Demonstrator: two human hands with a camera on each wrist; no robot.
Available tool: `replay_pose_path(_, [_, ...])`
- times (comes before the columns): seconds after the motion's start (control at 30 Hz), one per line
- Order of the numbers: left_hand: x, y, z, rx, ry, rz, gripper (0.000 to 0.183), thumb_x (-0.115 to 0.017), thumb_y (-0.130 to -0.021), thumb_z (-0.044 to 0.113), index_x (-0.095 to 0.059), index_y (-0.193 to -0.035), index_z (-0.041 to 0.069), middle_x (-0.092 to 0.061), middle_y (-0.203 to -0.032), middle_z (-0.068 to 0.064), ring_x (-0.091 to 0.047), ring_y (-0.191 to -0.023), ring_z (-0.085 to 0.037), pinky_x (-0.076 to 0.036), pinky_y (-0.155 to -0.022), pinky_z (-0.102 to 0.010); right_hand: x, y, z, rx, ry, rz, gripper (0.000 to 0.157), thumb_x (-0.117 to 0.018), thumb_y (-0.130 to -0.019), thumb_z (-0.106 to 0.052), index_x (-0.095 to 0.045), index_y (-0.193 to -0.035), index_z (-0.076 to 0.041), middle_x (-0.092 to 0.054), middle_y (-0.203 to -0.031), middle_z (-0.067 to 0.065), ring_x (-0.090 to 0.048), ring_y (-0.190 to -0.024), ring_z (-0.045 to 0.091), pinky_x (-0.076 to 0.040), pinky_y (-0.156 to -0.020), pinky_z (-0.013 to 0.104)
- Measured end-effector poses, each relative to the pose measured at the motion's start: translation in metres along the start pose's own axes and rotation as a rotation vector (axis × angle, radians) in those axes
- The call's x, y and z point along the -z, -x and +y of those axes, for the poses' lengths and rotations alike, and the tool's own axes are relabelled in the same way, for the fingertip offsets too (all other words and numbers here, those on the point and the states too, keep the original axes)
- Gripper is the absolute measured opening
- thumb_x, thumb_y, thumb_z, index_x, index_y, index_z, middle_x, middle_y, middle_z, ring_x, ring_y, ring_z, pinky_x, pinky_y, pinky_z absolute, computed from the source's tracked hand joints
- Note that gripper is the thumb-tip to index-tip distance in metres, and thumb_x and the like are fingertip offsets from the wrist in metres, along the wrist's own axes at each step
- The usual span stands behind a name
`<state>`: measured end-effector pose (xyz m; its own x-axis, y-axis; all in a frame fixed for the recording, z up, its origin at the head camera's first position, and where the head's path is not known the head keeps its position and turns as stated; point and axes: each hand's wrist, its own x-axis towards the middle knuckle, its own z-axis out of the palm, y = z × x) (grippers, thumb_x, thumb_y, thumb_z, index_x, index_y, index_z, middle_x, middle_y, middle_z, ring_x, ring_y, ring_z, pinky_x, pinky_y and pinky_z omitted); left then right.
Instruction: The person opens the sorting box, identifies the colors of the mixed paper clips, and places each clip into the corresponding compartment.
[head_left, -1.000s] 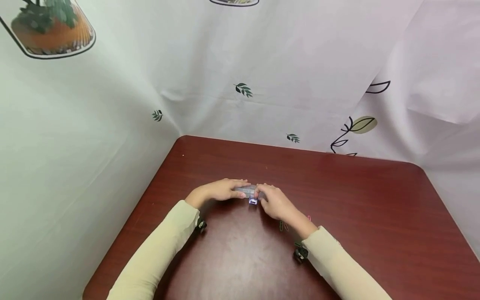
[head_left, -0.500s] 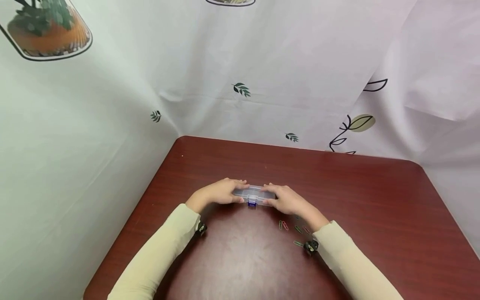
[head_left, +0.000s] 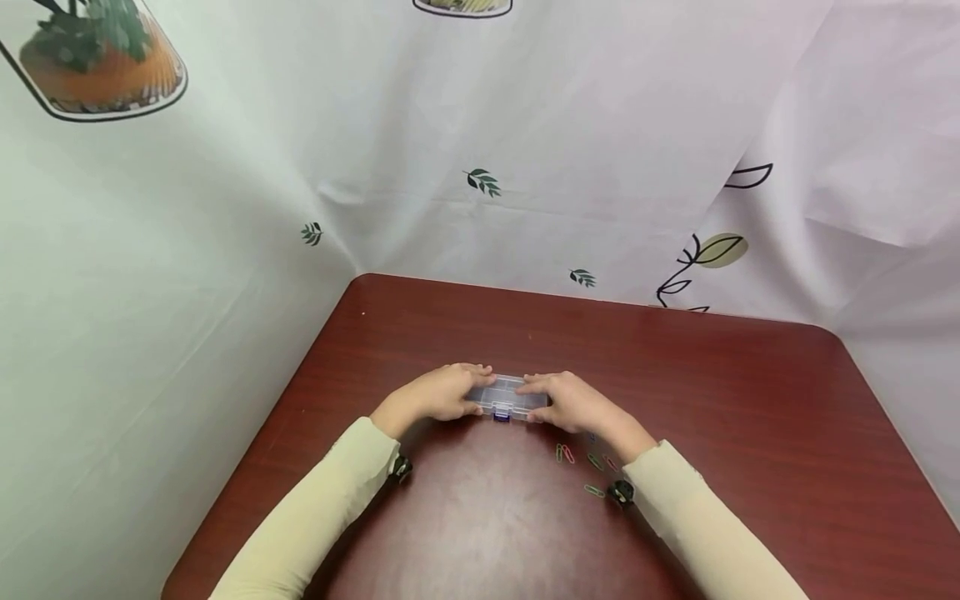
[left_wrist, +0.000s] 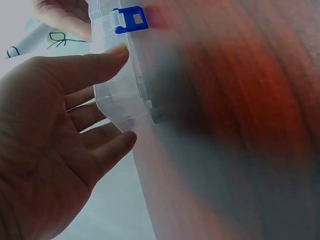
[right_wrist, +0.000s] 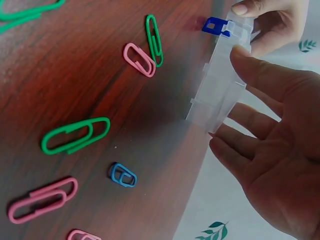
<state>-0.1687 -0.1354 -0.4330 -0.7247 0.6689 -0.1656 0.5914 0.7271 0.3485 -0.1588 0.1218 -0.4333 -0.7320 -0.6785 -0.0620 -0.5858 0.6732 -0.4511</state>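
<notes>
A clear plastic compartment box (head_left: 507,390) lies on the table at the centre of the head view, its lid down. A blue latch (left_wrist: 134,20) juts out from its near side. My left hand (head_left: 442,392) grips the left end, thumb on the near side and fingers over the far edge. At the opposite end, my right hand (head_left: 576,402) holds the box the same way, thumb in front and fingers at the back. The right wrist view shows the thumb of the right hand (right_wrist: 280,130) against the clear side wall.
Several coloured paper clips are scattered to the right, among them a green paper clip (right_wrist: 75,136), a pink paper clip (right_wrist: 42,200) and a small blue paper clip (right_wrist: 123,175). The reddish-brown table (head_left: 675,383) meets a printed white cloth (head_left: 525,225) behind and at the sides.
My right hand has left the latch area and moved right to the box's right end, uncovering the box and paper clips. The box has shifted slightly towards me. My left hand stays on its end.
</notes>
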Motion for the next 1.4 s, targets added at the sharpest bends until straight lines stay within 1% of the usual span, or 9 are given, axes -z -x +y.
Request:
replay_pose_path(0.23, [0.0, 0.003, -0.002, 0.001, -0.006, 0.026, 0.057, -0.074, -0.094, 0.023, -0.055, -0.144, 0.005, -0.05, -0.152, -0.013, -0.043, -0.144, -0.028, -0.033, -0.117, -0.043, 0.002, -0.003, -0.002, 0.04, 0.036, 0.015, 0.043, -0.079, -0.089, -0.024, -0.071, -0.129, -0.011, -0.06, -0.14, 0.018, -0.059, -0.128, 0.034, -0.049, -0.102, 0.048])
replay_pose_path(0.43, [-0.003, 0.005, -0.003, 0.009, -0.027, 0.037, 0.057, -0.074, -0.094, 0.023, -0.055, -0.145, 0.006, -0.048, -0.154, -0.013, -0.042, -0.144, -0.029, -0.034, -0.117, -0.044, 0.001, -0.004, -0.002, 0.064, 0.06, 0.011, 0.042, -0.079, -0.09, -0.023, -0.071, -0.13, -0.011, -0.06, -0.14, 0.017, -0.059, -0.128, 0.031, -0.049, -0.102, 0.047])
replay_pose_path(0.6, [-0.003, 0.004, -0.004, 0.007, -0.046, 0.056, 0.057, -0.075, -0.093, 0.023, -0.056, -0.144, 0.007, -0.048, -0.153, -0.013, -0.043, -0.144, -0.029, -0.036, -0.116, -0.044, 0.003, -0.005, -0.002, 0.083, 0.059, 0.008, 0.042, -0.077, -0.091, -0.02, -0.069, -0.131, -0.009, -0.059, -0.141, 0.019, -0.058, -0.13, 0.032, -0.048, -0.103, 0.049])
replay_pose_path(0.8, [-0.004, 0.002, -0.004, 0.015, -0.07, 0.089, 0.057, -0.077, -0.091, 0.025, -0.058, -0.143, 0.009, -0.05, -0.152, -0.011, -0.045, -0.142, -0.028, -0.038, -0.114, -0.044, 0.004, -0.006, -0.003, 0.09, 0.084, 0.042, 0.043, -0.081, -0.088, -0.02, -0.071, -0.128, -0.009, -0.062, -0.137, 0.017, -0.061, -0.127, 0.031, -0.05, -0.101, 0.049])
replay_pose_path(0.9, [-0.008, 0.002, -0.003, 0.018, -0.086, 0.112, 0.057, -0.079, -0.089, 0.026, -0.061, -0.141, 0.01, -0.053, -0.15, -0.01, -0.048, -0.14, -0.027, -0.041, -0.112, -0.043, 0.001, -0.004, -0.003, 0.102, 0.11, 0.064, 0.045, -0.083, -0.085, -0.023, -0.072, -0.126, -0.009, -0.065, -0.134, 0.016, -0.063, -0.123, 0.031, -0.052, -0.098, 0.047])
replay_pose_path(1.03, [-0.017, 0.002, -0.002, 0.019, -0.098, 0.125, 0.06, -0.08, -0.088, 0.029, -0.06, -0.142, 0.013, -0.054, -0.15, -0.008, -0.05, -0.138, -0.027, -0.043, -0.11, -0.043, -0.004, 0.002, -0.002, 0.09, 0.131, 0.079, 0.047, -0.086, -0.083, -0.026, -0.073, -0.124, -0.009, -0.067, -0.131, 0.014, -0.065, -0.121, 0.028, -0.054, -0.094, 0.044])
replay_pose_path(1.13, [-0.022, 0.004, 0.0, 0.027, -0.085, 0.139, 0.065, -0.081, -0.087, 0.027, -0.056, -0.145, 0.012, -0.055, -0.147, -0.01, -0.052, -0.136, -0.027, -0.045, -0.108, -0.043, -0.008, 0.006, -0.003, 0.091, 0.136, 0.09, 0.047, -0.087, -0.081, -0.028, -0.074, -0.122, -0.008, -0.069, -0.129, 0.013, -0.066, -0.119, 0.027, -0.055, -0.094, 0.043])
replay_pose_path(1.27, [-0.026, 0.008, 0.001, 0.032, -0.08, 0.168, 0.068, -0.082, -0.086, 0.025, -0.053, -0.145, 0.007, -0.058, -0.143, -0.012, -0.053, -0.133, -0.027, -0.047, -0.106, -0.044, -0.009, 0.005, -0.004, 0.118, 0.154, 0.106, 0.045, -0.087, -0.081, -0.027, -0.075, -0.12, -0.008, -0.07, -0.126, 0.013, -0.067, -0.117, 0.026, -0.055, -0.092, 0.043])
replay_pose_path(1.4, [-0.027, 0.007, 0.001, 0.03, -0.088, 0.194, 0.067, -0.081, -0.086, 0.025, -0.053, -0.144, 0.008, -0.057, -0.143, -0.011, -0.052, -0.133, -0.026, -0.048, -0.104, -0.043, -0.007, 0.004, -0.006, 0.105, 0.164, 0.101, 0.044, -0.086, -0.082, -0.027, -0.075, -0.121, -0.009, -0.069, -0.128, 0.013, -0.066, -0.119, 0.027, -0.055, -0.093, 0.044])
